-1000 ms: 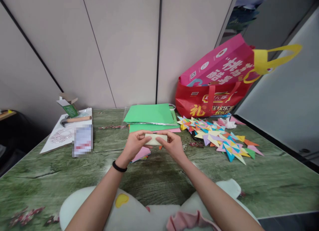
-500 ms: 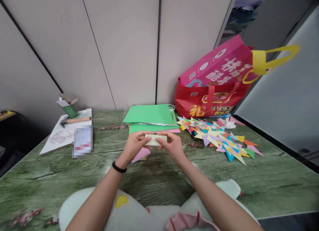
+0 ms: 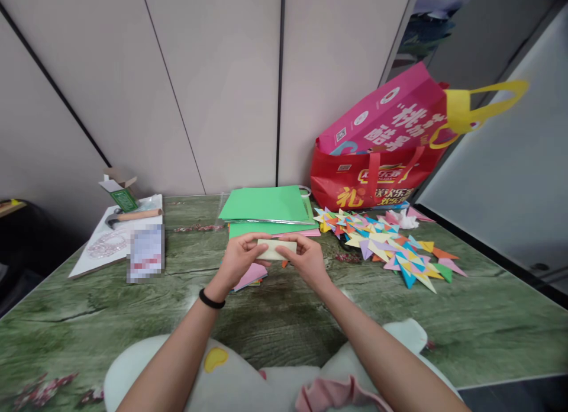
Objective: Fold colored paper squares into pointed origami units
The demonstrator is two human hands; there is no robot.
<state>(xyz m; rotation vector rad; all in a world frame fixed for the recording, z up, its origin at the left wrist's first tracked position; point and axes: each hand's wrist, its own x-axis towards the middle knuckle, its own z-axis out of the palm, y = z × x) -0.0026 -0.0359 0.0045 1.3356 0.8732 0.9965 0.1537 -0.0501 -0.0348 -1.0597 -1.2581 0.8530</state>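
Note:
A small pale-yellow folded paper [image 3: 277,253] is held level above the table, a narrow rectangle. My left hand [image 3: 239,257] pinches its left end, thumb on the near face and fingers behind. At the right end my right hand [image 3: 307,257] grips it the same way, the two thumbs close together. Below and behind my left hand lies a small stack of coloured paper [image 3: 252,276], pink on top. Just beyond both hands are green paper sheets [image 3: 268,203], some in a clear sleeve. A small orange piece [image 3: 284,263] shows beneath the paper, partly hidden.
Folded paper stars and points [image 3: 390,246] in many colours spread on the right. Behind them stands a red bag [image 3: 341,181] with a pink bag [image 3: 390,113] in it. On the left are a hammer [image 3: 137,215], a small box [image 3: 122,193] and a white board [image 3: 95,255].
My hands and the folded paper keep almost the same place and grip. The whole view has shifted very slightly.

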